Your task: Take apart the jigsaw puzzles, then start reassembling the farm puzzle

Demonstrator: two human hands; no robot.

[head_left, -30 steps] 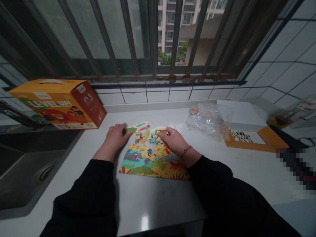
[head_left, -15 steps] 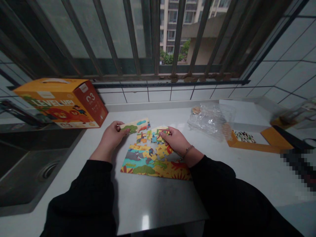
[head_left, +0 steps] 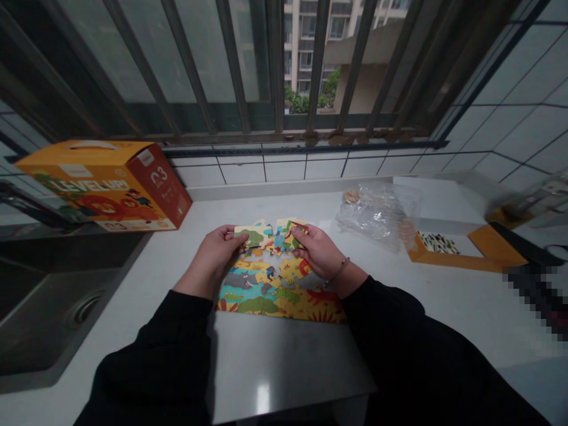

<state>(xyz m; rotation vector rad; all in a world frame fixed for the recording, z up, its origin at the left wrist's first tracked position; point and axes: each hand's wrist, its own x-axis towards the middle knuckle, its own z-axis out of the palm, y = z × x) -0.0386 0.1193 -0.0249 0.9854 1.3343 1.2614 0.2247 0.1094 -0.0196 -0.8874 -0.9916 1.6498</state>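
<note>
Grasping puzzle sections (head_left: pixel 255 237): left hand (head_left: pixel 215 251), right hand (head_left: pixel 320 251) | orange tray (head_left: pixel 448 262): patterned items (head_left: pixel 438 243) inside

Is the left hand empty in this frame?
No, the left hand pinches a puzzle section with a green bush on it between thumb and fingers.

There are two hands (head_left: pixel 214 253) (head_left: pixel 322 253), one jigsaw (head_left: pixel 277 290), one handled carton (head_left: pixel 106 189), one open tray (head_left: pixel 448 262), one sink (head_left: pixel 39 319).
</note>
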